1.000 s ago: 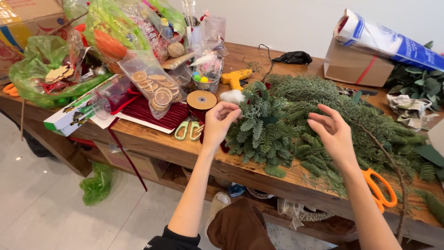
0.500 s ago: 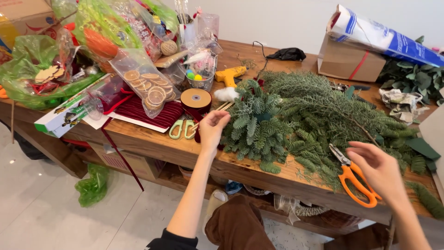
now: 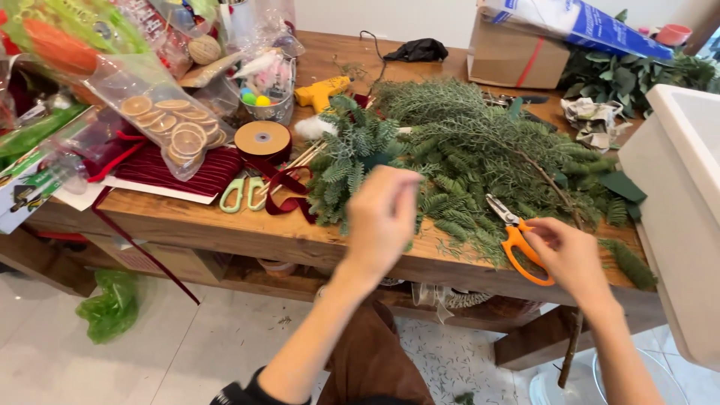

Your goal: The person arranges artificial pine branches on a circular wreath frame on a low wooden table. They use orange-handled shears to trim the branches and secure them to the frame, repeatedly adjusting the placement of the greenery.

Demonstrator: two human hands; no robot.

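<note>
Two hands are over the bench edge. My right hand [image 3: 574,255] has its fingers closed through the orange handles of the scissors [image 3: 517,238], whose blades are nearly shut and point up and left into the greenery. My left hand [image 3: 384,217] is raised in front of the pile of evergreen branches [image 3: 465,157]; it is blurred, the fingers look loosely curled toward the thumb, and I cannot tell whether they pinch anything.

Just beyond my left hand lies a bunch of bluish fir sprigs [image 3: 352,154], touching the larger heap of longer green boughs that spreads to the right across the wooden table [image 3: 225,232]. To me, the work looks early: the branches lie loose and unbound, nothing is tied or shaped, and the trimming and binding are left to do.

Further left, dark red ribbon [image 3: 281,191] trails across the table and over its edge, beside a pair of pale green scissors [image 3: 241,193] and a brown spool [image 3: 262,139]. A clear bag of dried orange slices [image 3: 169,127] rests on folded red cloth. Behind the sprigs sit a yellow glue gun [image 3: 321,91] and, farther back, a cardboard box [image 3: 514,56].
</note>
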